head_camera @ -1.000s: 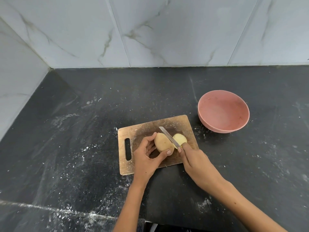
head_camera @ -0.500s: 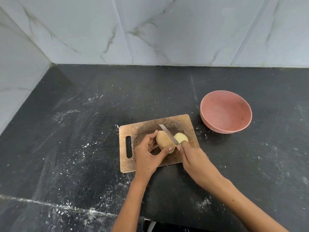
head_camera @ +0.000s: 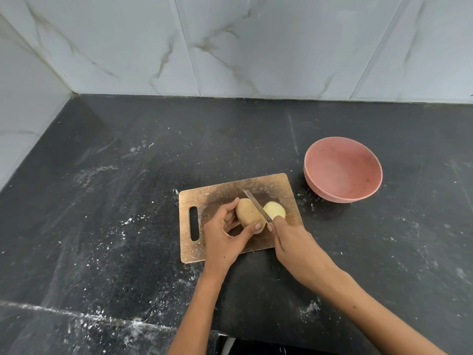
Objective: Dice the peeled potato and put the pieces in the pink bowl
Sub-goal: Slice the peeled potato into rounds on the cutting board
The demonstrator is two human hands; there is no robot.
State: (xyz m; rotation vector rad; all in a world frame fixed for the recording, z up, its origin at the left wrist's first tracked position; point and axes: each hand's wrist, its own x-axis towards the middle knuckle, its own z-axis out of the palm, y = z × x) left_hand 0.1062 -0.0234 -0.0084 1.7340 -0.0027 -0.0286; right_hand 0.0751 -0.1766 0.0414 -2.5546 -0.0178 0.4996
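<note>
Potato (head_camera: pixel 247 212) on wooden cutting board (head_camera: pixel 217 198), split in two: larger piece to the left, smaller cut piece (head_camera: pixel 275 210) lying just right of the blade, pale cut face up. Left hand (head_camera: pixel 225 239) grip closed on the larger piece, thumb on its near end, fingers curled behind it. Right hand (head_camera: pixel 294 245) grip closed on the knife (head_camera: pixel 257 206) handle; blade slants between the two pieces. Pink bowl (head_camera: pixel 343 169) stands on the dark desk (head_camera: pixel 115 213) right of the board, apart from it. White powdery specks scattered over the desk.
</note>
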